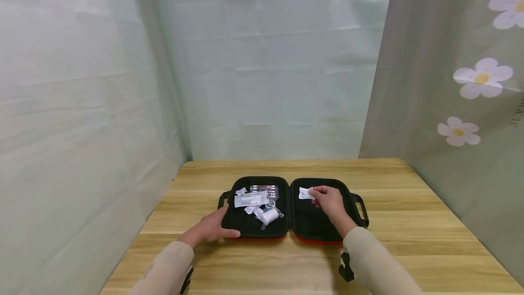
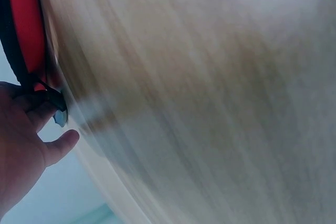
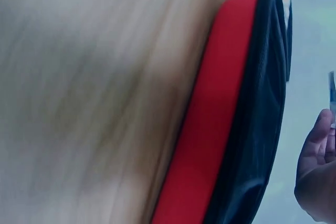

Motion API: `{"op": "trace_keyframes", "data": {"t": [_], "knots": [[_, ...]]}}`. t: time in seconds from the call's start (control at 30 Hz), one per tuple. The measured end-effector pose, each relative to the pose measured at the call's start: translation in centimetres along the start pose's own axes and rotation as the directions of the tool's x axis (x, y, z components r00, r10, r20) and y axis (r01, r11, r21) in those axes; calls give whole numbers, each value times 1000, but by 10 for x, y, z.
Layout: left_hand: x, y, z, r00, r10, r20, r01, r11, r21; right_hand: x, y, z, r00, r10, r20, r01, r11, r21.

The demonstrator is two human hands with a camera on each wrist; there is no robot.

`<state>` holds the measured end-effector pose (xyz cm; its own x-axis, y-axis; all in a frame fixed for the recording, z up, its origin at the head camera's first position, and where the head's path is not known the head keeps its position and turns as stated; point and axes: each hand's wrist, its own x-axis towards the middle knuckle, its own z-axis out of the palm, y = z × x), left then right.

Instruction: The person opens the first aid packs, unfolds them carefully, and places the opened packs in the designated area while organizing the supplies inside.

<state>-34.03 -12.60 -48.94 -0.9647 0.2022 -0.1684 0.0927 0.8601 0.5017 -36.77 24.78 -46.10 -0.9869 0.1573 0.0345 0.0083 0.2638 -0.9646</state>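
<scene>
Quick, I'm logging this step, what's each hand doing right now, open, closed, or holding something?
Left hand: open, touching the case.
Right hand: pinching a small white packet.

"Was the light strong?"
"No, it was soft and even; the back curtain (image 1: 274, 67) shone palely near its top right, while the right curtain (image 1: 425, 58) looked greyer."
"And the shadows?"
"Faint ones lay on the table (image 1: 409, 213) before the case (image 1: 291, 208). Both wrist views were dimmer, bluish, with the wood grain smeared; whitish glare washed the left one's upper right corner."
</scene>
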Motion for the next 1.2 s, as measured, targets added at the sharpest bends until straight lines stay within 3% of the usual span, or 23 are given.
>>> {"op": "trace_keyframes", "data": {"t": [0.4, 0.73, 1.2], "knots": [[1, 0, -1, 1000, 7, 1, -7, 1000, -13, 22, -2, -36, 994, 41, -105, -35, 998, 56], [2, -1, 0, 1000, 15, -2, -15, 1000, -2, 38, 3, -60, 990, 47, -130, -38, 997, 65], [2, -2, 1, 1000, 13, 0, -13, 1000, -6, 53, 10, -69, 973, 96, -208, -95, 995, 16]]}}
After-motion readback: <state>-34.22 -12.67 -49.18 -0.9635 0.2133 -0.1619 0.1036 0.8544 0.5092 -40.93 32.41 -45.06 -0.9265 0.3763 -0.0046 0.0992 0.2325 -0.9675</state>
